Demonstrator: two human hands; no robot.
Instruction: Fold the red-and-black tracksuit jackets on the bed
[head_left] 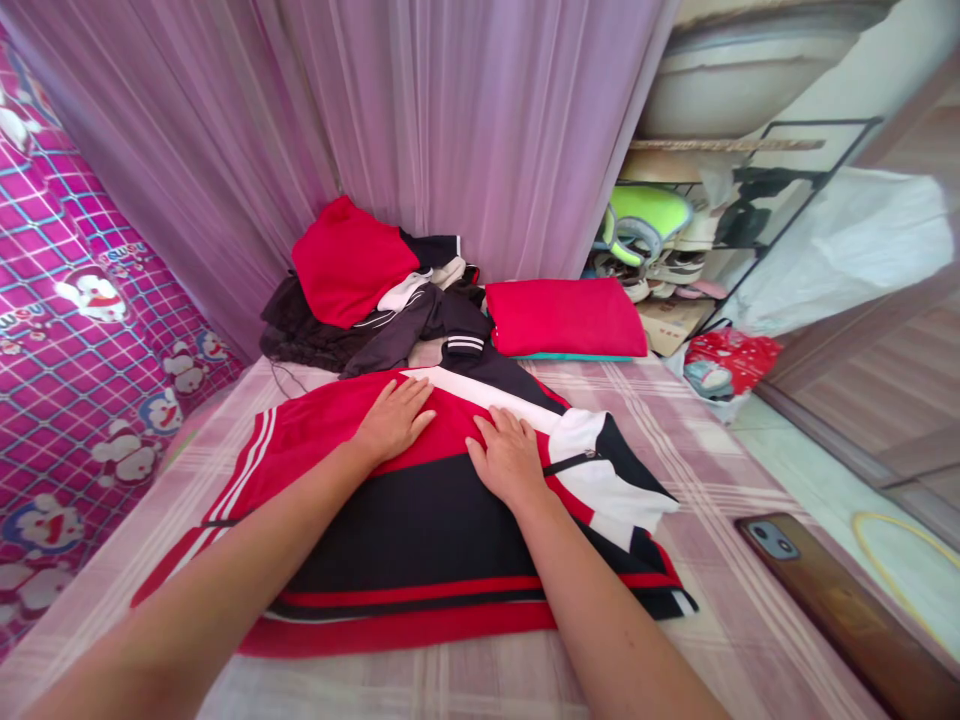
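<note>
Jacket [420, 520] is red, black and white with stripes, bedsheet [720, 620] pale pink plaid, far-left blanket [75, 330] hot pink grid with cartoon cats.

No text fully readable. Pink cartoon-print cloth [90, 330] at left: small white lettering repeated beside cartoon figures, tilted and blurred, letters uncertain. Red, black and white jacket [420, 520] on bed: no legible label or number.

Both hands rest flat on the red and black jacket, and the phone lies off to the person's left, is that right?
Not quite. The left hand and right hand do rest flat on the jacket, but the head view shows the phone lying off to the person's right, not left.
</note>
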